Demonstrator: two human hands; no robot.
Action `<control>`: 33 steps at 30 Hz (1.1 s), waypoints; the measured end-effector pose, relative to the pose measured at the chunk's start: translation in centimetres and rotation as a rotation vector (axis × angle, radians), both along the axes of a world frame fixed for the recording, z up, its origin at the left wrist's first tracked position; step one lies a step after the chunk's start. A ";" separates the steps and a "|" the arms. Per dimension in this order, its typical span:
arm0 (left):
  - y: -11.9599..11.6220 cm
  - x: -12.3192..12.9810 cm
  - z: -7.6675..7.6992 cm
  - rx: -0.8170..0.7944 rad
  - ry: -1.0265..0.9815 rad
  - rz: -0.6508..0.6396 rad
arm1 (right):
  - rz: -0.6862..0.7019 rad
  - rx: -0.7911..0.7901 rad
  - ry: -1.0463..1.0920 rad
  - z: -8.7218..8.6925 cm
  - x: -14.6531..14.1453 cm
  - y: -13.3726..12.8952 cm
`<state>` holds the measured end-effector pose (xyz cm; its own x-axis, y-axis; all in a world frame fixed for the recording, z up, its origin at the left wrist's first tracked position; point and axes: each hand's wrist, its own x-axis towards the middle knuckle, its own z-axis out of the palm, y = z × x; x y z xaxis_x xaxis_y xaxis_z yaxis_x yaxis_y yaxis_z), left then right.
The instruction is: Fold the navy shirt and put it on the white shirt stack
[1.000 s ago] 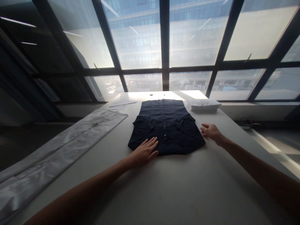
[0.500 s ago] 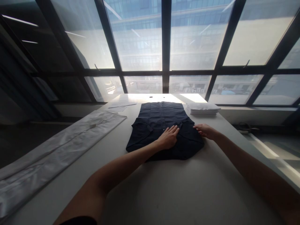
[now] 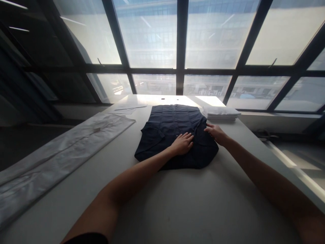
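Observation:
A dark navy button-front shirt (image 3: 175, 118) lies spread on the white table, its row of buttons running down the middle and its side parts folded over. My left hand (image 3: 182, 144) rests flat on the shirt's middle, fingers stretched out. At the shirt's right edge, my right hand (image 3: 217, 134) has its thumb and fingers closed on the fabric. A bit of that edge is lifted beside the fingertips.
White folded cloths (image 3: 222, 113) are stacked at the back right. Along the left side lies a long white garment (image 3: 76, 144), with flat white sheets (image 3: 129, 109) behind it. Large windows stand beyond the table (image 3: 193, 203).
My right hand has moved slightly up and left with the shirt's edge. My left hand stays flat on the fabric. The whole view has shifted a little.

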<state>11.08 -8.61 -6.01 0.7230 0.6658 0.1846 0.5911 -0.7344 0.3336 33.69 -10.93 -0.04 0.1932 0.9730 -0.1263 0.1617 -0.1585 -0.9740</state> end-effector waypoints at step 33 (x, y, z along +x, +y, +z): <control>0.7 -0.7 0.3 0.037 -0.104 0.181 | 0.321 0.351 -1.109 -6.6 -6.5 4.4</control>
